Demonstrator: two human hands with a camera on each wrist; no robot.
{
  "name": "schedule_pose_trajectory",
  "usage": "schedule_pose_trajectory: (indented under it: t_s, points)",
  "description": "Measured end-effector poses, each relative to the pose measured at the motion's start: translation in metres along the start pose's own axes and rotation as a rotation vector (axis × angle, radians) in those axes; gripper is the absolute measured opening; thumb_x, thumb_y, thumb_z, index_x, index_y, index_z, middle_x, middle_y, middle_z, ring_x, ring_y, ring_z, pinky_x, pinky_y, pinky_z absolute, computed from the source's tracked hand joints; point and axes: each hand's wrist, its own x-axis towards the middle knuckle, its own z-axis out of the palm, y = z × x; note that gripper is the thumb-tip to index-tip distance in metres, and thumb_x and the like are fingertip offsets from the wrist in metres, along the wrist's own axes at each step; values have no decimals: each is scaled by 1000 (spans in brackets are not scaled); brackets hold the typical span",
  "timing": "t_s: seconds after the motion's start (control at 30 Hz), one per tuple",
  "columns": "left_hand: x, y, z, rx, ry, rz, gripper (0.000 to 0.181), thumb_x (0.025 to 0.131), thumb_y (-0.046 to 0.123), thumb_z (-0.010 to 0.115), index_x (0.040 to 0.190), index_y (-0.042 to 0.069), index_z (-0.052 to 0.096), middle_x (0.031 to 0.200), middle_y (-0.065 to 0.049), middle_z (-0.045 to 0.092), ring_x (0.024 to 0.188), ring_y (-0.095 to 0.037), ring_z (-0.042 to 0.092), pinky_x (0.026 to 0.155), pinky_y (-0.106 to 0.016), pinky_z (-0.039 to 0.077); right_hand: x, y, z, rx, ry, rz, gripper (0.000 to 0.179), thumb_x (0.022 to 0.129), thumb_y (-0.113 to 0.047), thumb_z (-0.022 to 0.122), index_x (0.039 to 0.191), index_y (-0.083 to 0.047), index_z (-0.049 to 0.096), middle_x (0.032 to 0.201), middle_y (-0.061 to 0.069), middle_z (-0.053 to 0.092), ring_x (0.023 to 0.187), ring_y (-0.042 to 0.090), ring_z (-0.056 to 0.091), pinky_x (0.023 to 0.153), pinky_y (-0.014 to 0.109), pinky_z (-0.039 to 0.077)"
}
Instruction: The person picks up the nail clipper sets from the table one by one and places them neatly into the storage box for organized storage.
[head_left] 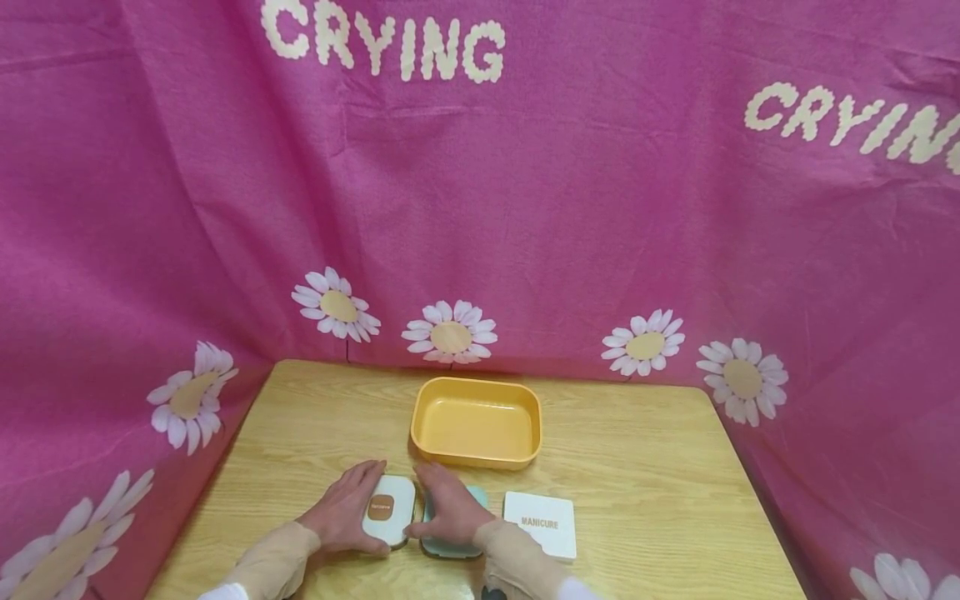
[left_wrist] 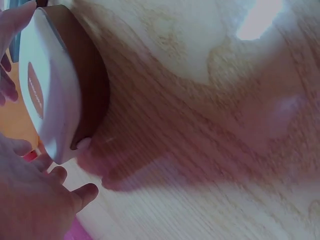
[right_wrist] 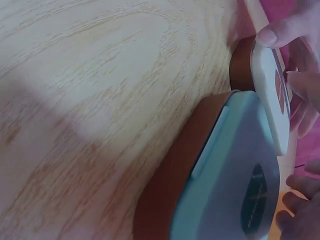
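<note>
A rounded white case (head_left: 400, 500) with a brown label and brown base lies on the table. My left hand (head_left: 348, 508) is at its left side, fingers spread and loosely bent, thumb near the front corner. In the left wrist view these fingers (left_wrist: 86, 196) are close to the case's end without wrapping it. My right hand (head_left: 453, 508) hovers over a teal case (head_left: 453, 548), covering part of it, with the thumb at the white case's right edge. The teal case has a brown base and a dark oval label (right_wrist: 255, 202).
Right of the teal case lies a white square box (head_left: 540, 542) lettered MANICURE. A yellow rectangular bin (head_left: 480, 461) stands behind the cases on the wooden table (head_left: 637, 483). Pink cloth (head_left: 562, 208) with daisies hangs around the back and sides.
</note>
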Motion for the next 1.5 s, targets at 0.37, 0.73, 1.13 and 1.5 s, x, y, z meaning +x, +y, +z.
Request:
schedule_pose_trajectory:
  t_s: [0.37, 0.73, 1.13, 1.5]
  points:
    - [2, -11, 12, -3, -15, 12, 135, 57, 57, 92, 157, -10, 33, 155, -33, 39, 141, -52, 41, 110, -70, 38, 8, -4, 14, -176, -28, -50, 107, 74, -51, 91, 155, 0, 44, 155, 18, 51, 146, 31, 45, 121, 45, 36]
    - [2, -12, 11, 0, -34, 13, 133, 57, 57, 92, 155, -12, 34, 154, -33, 41, 141, -52, 42, 112, -70, 36, 9, -11, 19, -260, -27, -69, 108, 70, -53, 93, 154, -4, 46, 152, 9, 53, 143, 20, 46, 118, 46, 34]
    - [4, -20, 15, 39, -48, 50, 132, 55, 51, 93, 154, -14, 33, 154, -32, 42, 143, -47, 42, 116, -65, 35, 18, -14, 22, -295, -26, -112, 112, 68, -53, 94, 153, 1, 45, 152, 15, 54, 143, 23, 49, 120, 32, 36]
    - [3, -19, 14, 58, -40, 58, 128, 54, 44, 94, 153, -13, 35, 152, -31, 44, 140, -46, 46, 115, -64, 36, 22, -18, 26, -352, -32, -100, 114, 68, -59, 92, 153, 0, 44, 152, 13, 54, 142, 22, 50, 118, 31, 39]
